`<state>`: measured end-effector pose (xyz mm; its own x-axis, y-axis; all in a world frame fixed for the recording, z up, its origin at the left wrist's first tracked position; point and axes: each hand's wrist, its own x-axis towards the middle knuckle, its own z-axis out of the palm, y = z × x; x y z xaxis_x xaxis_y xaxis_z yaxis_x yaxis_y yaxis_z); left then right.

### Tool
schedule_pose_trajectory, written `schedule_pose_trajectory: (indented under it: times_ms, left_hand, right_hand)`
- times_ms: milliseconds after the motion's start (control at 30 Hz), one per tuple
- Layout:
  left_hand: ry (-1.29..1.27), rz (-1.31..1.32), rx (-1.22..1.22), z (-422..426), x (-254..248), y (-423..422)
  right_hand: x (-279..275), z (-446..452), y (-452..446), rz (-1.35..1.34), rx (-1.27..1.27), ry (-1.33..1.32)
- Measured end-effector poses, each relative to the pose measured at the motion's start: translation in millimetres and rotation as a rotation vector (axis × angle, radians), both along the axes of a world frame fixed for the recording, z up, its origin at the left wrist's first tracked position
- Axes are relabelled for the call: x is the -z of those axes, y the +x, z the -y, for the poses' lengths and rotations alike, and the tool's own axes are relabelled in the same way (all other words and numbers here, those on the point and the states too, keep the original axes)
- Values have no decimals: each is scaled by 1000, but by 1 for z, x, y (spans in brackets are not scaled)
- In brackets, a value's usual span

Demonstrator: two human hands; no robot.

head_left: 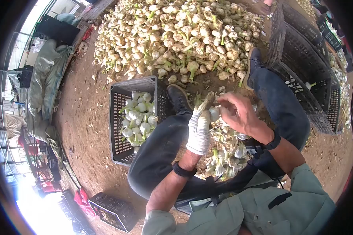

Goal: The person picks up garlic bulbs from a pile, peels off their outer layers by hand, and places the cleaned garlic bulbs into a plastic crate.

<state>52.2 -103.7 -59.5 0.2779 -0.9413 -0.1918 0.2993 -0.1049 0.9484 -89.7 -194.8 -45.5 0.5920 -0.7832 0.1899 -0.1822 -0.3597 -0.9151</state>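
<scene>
Between my knees, my left hand (200,125), in a white knitted glove with soiled fingertips, grips a garlic bulb (214,114). The bulb's pale side shows in the gap between my two hands. My bare right hand (241,112) is beside it, its fingers curled in toward the bulb. Whatever its fingertips pinch is hidden. Below both hands lies a heap of garlic skins and trimmings (223,156). To the left of my leg, a black plastic crate (117,150) holds several cleaned white garlic bulbs (139,119) with short green stems.
A large pile of untrimmed garlic (176,35) covers the ground ahead. Stacked black crates (302,70) stand at my right leg. Another crate (113,211) lies at lower left near a red bag (84,201). Covered goods (47,86) line the left wall.
</scene>
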Motion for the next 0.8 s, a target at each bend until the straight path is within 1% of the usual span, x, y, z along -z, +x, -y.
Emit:
schedule_pose_trajectory:
  times_ms: [67, 100, 167, 200, 267, 300, 367, 400, 467, 533, 600, 633, 700, 733, 800]
  left_hand:
    - [-16, 4, 36, -1, 9, 4]
    - [-15, 5, 36, -2, 12, 3]
    - [-43, 67, 7, 0, 11, -1]
    - [-43, 66, 9, 0, 10, -2]
    - [-59, 3, -13, 0, 8, -3]
    - [-58, 4, -9, 0, 5, -4]
    - [-93, -71, -29, 1, -3, -5]
    - [-93, -70, -25, 0, -3, -5]
    - [-136, -62, -16, -1, -4, -3]
    - [-130, -83, -4, -2, -4, -2]
    - [-166, -28, -18, 0, -5, -2]
    - [-167, -27, -22, 0, -5, 0]
    - [-178, 82, 32, 2, -4, 3]
    - [-177, 82, 29, 3, -3, 3]
    - [-188, 207, -6, 5, 0, 1]
  right_hand:
    - [-10, -2, 0, -62, -25, -124]
    - [-4, -2, 0, -61, -25, -124]
    - [9, -2, -2, -53, -70, -210]
    - [11, -2, -4, -54, -69, -209]
    - [8, -1, -3, -38, -69, -66]
    - [8, -2, -2, -37, -65, -65]
    - [11, 0, 0, -29, 58, -54]
    - [17, 3, -1, -29, 62, -54]
    - [27, 14, -1, -109, 211, -45]
    - [28, 19, -1, -127, 241, -70]
    - [25, 20, -2, -145, 189, 14]
    - [23, 20, -1, -144, 185, 13]
    - [20, 17, -2, -59, 119, 135]
    - [18, 16, -3, -60, 115, 136]
    - [13, 13, -8, -75, -30, 231]
